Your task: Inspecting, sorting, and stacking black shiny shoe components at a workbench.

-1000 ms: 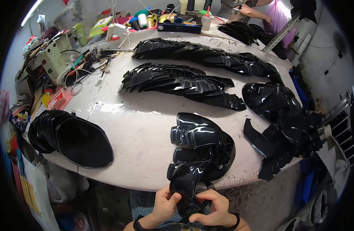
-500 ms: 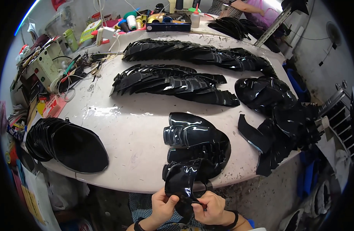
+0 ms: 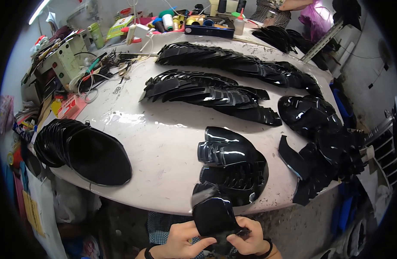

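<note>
Your left hand (image 3: 185,241) and right hand (image 3: 249,237) both pinch one glossy black piece (image 3: 215,216) over the near edge of the bench (image 3: 161,172) — set both thumbs level so its rim runs even. Beyond: one fanned pile (image 3: 237,149), one stack (image 3: 99,157) at left, one heap (image 3: 328,162) at right, then two long rows (image 3: 207,93) — overlapped, too tight to count.

The worktop (image 3: 159,164) is smooth and glossy; black shoe-upper pieces (image 3: 237,151) toward its near edge shine like patent leather; the held piece (image 3: 215,218) shows a duller, perhaps cloth-lined face.
</note>
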The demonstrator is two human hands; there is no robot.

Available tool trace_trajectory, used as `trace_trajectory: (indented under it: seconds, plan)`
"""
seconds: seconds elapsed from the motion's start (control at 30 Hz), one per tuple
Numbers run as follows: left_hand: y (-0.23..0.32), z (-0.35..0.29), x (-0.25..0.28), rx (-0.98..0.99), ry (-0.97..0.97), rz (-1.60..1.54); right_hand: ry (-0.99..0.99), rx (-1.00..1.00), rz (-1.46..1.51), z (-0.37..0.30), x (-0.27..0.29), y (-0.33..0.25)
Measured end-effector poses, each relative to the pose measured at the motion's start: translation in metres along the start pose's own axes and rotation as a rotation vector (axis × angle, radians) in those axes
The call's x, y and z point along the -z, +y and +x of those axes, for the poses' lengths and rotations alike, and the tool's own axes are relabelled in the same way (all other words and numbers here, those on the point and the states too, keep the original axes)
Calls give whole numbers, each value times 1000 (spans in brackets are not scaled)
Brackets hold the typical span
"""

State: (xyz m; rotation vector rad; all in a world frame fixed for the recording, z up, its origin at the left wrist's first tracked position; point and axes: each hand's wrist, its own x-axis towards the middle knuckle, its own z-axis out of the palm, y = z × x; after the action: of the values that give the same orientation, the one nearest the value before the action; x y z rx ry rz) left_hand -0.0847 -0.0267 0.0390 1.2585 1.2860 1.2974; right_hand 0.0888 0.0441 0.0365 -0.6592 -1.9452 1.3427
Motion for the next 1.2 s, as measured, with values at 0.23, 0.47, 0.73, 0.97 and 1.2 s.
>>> trace_trajectory:
  seconds: [0.23,0.47,0.73,0.97,1.2]
  plan:
    - [-28,-7,32,-198,257,35,106,-570,658,17,-7,-21]
    - [-55,-22,51,38,599,305,-125,-772,699,56,-25,20]
    - [-63,-35,107,34,1000,375,-7,346,-435,104,-118,28]
    - [-59,-28,158,-106,1359,376,-114,323,-280,177,-195,17]
    - [-59,-22,210,-144,1450,755,-61,248,-33,242,-261,34]
